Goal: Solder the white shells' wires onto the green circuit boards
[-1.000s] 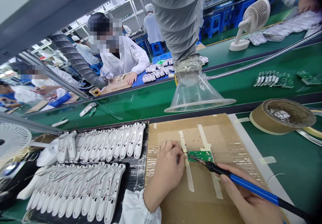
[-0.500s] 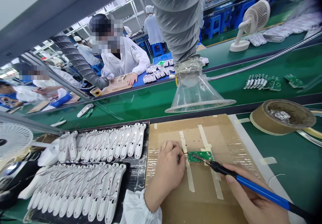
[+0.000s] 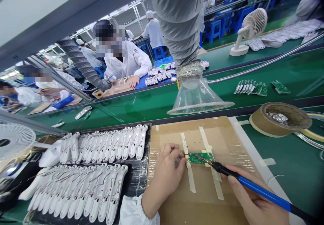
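Note:
In my right hand (image 3: 255, 193) is a soldering iron (image 3: 260, 188) with a blue and black handle, gripped like a pen. Its metal tip reaches over a small green circuit board (image 3: 201, 157) that lies on a cardboard sheet (image 3: 177, 204). My left hand (image 3: 169, 167) rests on the cardboard just left of the board, fingers curled and pinched together. Thin wires (image 3: 186, 156) run from the board's left edge to these fingertips. Strips of masking tape (image 3: 191, 179) cross the cardboard on either side of the board.
White plastic housings (image 3: 101, 184) with wires fill black trays at left. A clear fume hood (image 3: 199, 96) hangs above the cardboard. A tape roll (image 3: 278, 118) with foil-like scraps stands at right. More circuit boards (image 3: 258, 88) lie beyond. A co-worker (image 3: 124, 59) sits opposite; a fan (image 3: 250, 29) stands behind.
The view has shifted slightly. My left hand has shifted a little, its fingertips still by the wires. The iron's tip stays over the board.

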Demonstrator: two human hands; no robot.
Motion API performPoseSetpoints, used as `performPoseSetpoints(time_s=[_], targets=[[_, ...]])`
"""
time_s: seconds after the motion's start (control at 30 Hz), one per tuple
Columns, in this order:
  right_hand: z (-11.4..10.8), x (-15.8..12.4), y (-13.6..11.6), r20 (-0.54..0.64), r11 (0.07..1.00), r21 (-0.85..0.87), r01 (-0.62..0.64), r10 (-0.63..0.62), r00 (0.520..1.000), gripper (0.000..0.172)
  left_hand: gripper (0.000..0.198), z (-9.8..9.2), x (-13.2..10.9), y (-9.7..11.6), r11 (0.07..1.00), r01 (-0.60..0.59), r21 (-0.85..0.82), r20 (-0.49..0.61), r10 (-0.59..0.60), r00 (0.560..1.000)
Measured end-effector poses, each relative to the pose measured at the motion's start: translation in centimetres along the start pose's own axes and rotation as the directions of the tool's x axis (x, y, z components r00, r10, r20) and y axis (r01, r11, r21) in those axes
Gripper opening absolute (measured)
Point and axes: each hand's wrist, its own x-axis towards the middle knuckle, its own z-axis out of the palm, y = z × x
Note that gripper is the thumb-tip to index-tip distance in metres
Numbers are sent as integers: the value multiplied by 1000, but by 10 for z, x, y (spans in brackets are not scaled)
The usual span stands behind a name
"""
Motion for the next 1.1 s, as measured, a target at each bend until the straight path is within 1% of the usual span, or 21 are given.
performPoseSetpoints(time_s=[0.07, 0.13, 0.17, 0.23, 0.3, 0.4, 0.5, 0.53, 0.6, 0.67, 0.7, 0.77, 0.87, 1.1], targets=[[2, -3, -8, -17, 990, 66, -126, 128, 992, 19, 12, -2, -3, -1, 999, 5, -34, 3, -5, 1000], [5, -5, -17, -18, 957, 133, -257, 261, 965, 20, 12, -4, -4, 0, 997, 2, -71, 18, 0, 1000], [6, -6, -21, -14, 941, 157, -300, 306, 952, 21, 11, -4, -5, 1, 996, 0, -86, 24, 2, 1000], [7, -7, -27, -1, 923, 180, -339, 345, 939, 22, 12, -5, -5, 2, 994, 4, -105, 39, 0, 999], [7, -7, -30, 5, 917, 182, -355, 360, 933, 22, 14, -4, -4, 3, 993, 10, -114, 50, -4, 999], [7, -7, -28, 4, 929, 174, -327, 332, 943, 22, 18, -3, -3, 1, 994, 10, -111, 51, -4, 999], [7, -7, -19, 0, 950, 139, -278, 281, 960, 22, 17, -1, -1, 1, 993, 5, -117, 32, -2, 999], [6, -6, -15, 6, 965, 121, -232, 233, 972, 22, 17, -1, 0, 1, 992, 8, -123, 23, -5, 1000], [5, -2, -7, 39, 993, 76, -92, 89, 995, 19, 18, 0, 2, 2, 992, 17, -125, 7, -17, 1000], [3, 2, 0, 85, 999, 28, 42, -44, 995, 18, 19, 2, 4, 3, 994, 26, -105, 2, -26, 1000], [2, 3, 2, 100, 997, 10, 78, -78, 992, 18, 19, 2, 4, 3, 996, 28, -90, 0, -28, 1000], [2, 6, 3, 107, 996, -12, 87, -86, 991, 18, 19, 4, 6, 4, 998, 29, -60, -9, -29, 1000], [2, 8, -2, 75, 997, -14, 76, -75, 994, 17, 19, 6, 7, 3, 999, 22, -30, -23, -22, 999], [5, 13, -13, 46, 998, 24, 63, -64, 997, 17, 19, 6, 9, 2, 1000, 15, 9, -16, -15, 1000]])
